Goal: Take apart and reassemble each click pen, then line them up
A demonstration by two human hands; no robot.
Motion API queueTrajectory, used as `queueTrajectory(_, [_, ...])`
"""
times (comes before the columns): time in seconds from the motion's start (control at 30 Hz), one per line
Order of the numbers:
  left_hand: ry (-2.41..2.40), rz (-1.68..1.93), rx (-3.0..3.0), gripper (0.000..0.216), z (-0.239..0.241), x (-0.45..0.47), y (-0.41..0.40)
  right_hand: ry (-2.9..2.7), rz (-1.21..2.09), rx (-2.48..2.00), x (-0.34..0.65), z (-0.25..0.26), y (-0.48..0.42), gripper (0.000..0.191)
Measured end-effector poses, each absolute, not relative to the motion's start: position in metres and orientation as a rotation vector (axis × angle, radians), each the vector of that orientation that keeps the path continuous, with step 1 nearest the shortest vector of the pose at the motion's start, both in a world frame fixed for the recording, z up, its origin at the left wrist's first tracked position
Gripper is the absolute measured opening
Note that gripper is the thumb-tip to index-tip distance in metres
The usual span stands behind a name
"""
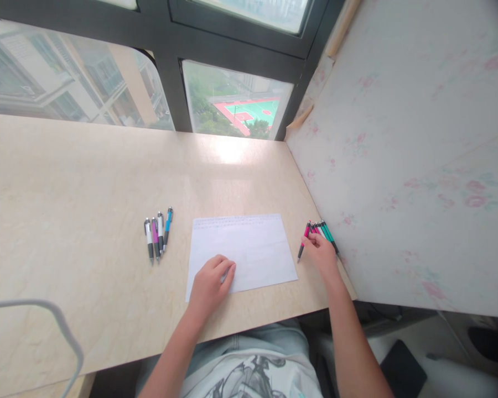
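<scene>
While the left hand (211,279) rests loosely curled on a white rectangular paper sheet (257,249) with small handwriting (228,221) along its top, I cannot tell whether it grips anything. Right of the sheet, the right hand (323,255) pinches a slim pink-and-black pen (307,230), just beside a row of green and pink pens (327,231) near the white floral-patterned wall (398,138). 4 black-gripped pens (155,235), white, purple and blue, lie left on the beige tabletop (87,182).

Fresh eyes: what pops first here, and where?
Probably the white sheet, lower center, with the left hand over its near edge. Right of it, the right hand pinches a pink pen; four pens lie left. Beyond the window, up top, a red-and-green sports court.
</scene>
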State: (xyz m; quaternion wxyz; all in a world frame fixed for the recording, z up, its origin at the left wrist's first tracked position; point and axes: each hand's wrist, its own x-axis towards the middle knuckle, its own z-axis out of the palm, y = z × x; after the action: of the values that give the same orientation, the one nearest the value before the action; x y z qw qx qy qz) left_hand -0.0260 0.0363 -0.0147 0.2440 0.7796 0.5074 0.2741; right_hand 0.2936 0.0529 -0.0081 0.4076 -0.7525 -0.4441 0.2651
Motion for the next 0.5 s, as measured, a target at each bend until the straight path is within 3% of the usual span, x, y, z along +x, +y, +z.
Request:
queueTrajectory(0.27, [1.385,0.734,2.095,0.021,-0.013,-0.026,0.037,-1.455,0.255,-2.693,0.316,0.018,0.063,0.024])
queueTrajectory(0.5, [1.394,0.721,2.092,0.022,-0.015,-0.026,0.036,-1.393,0.240,-2.891,0.299,0.012,0.066,0.031])
